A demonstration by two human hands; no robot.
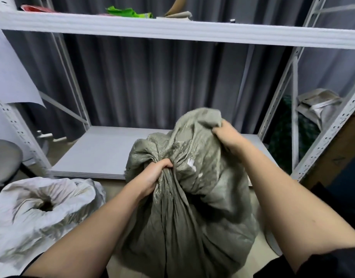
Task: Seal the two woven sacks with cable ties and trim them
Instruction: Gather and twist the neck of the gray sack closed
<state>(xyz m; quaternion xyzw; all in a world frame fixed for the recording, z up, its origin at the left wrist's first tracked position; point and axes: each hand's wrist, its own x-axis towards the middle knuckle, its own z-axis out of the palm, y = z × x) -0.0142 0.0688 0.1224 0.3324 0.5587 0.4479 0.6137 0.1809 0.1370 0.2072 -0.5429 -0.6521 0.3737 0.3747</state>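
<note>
Our left hand (pixel 159 173) grips the green sack (pixel 184 207) by its bunched neck on the floor; our right hand (pixel 225 135) pinches the loose top. We judge gathering; next needs a cable tie, none visible.

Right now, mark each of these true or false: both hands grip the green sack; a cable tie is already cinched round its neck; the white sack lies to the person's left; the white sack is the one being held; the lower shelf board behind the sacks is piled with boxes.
1. Both hands grip the green sack: true. The left hand bunches the neck and the right hand holds the upper cloth.
2. Cable tie already on the neck: false. No tie shows.
3. The white sack lies to the left: true.
4. The white sack is held: false. Neither hand touches it.
5. The lower shelf board is piled with boxes: false. No boxes show on it.
</note>
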